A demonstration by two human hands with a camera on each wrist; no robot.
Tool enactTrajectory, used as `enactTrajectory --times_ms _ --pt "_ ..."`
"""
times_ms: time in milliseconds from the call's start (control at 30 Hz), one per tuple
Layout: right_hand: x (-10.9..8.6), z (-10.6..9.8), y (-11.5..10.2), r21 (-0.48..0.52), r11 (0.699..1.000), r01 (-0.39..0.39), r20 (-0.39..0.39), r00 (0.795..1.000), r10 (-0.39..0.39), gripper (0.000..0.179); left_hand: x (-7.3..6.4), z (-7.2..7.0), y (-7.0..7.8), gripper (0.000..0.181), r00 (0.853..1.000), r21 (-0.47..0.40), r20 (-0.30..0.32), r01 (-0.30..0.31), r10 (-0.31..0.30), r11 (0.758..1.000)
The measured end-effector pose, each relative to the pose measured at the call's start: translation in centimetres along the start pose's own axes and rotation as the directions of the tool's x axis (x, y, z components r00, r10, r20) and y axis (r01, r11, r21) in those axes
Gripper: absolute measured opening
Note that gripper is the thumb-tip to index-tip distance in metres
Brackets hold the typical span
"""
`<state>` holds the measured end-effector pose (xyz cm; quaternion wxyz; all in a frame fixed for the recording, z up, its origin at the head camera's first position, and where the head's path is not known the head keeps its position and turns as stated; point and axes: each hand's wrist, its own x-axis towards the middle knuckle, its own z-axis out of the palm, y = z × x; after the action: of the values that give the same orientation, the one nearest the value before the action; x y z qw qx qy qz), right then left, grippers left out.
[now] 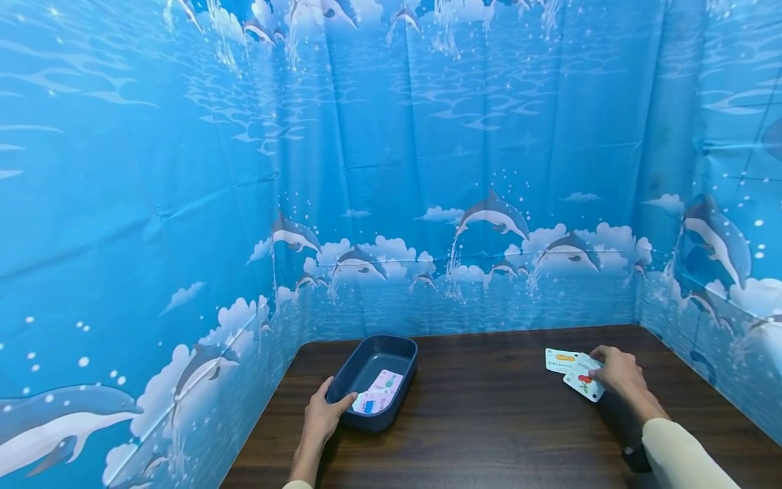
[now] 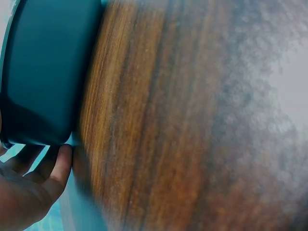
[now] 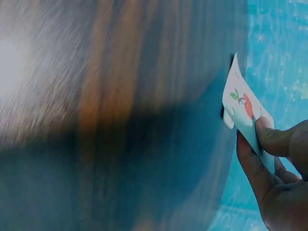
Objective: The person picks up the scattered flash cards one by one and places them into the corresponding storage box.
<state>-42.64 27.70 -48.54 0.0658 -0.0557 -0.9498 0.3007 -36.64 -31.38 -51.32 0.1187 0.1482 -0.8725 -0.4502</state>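
A dark blue-grey rectangular bin (image 1: 348, 370) stands on the left of the table, with pink-and-white picture cards (image 1: 379, 394) lying inside. My left hand (image 1: 324, 411) grips its near left edge, thumb over the rim and fingers along the outside; in the left wrist view, fingers (image 2: 60, 168) press against the bin's wall (image 2: 48, 72). On the right, my right hand (image 1: 618, 372) pinches a white card with red fruit (image 1: 584, 384), thumb on its face in the right wrist view (image 3: 245, 103). A card with orange fruit, lettered like "persimmon" (image 1: 557, 360), lies partly beneath it.
The dark wood table (image 1: 476, 414) spans between the bin and the cards. Blue dolphin-print curtains (image 1: 458, 170) hang along the back and both sides, close to the table's edges.
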Motion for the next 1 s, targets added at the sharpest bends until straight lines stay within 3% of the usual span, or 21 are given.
enactTrajectory --times_ms 600,1000 --pt "0.1 1.5 -3.3 0.028 0.994 0.102 0.002 0.995 -0.102 0.046 -0.2 -0.2 0.1 0.086 1.000 0.027 0.002 -0.023 0.023 0.999" --pt "0.2 2.2 -4.8 0.033 0.996 0.087 0.000 0.996 -0.087 0.045 -0.3 -0.3 0.2 0.087 1.000 0.030 0.003 -0.022 0.022 0.999"
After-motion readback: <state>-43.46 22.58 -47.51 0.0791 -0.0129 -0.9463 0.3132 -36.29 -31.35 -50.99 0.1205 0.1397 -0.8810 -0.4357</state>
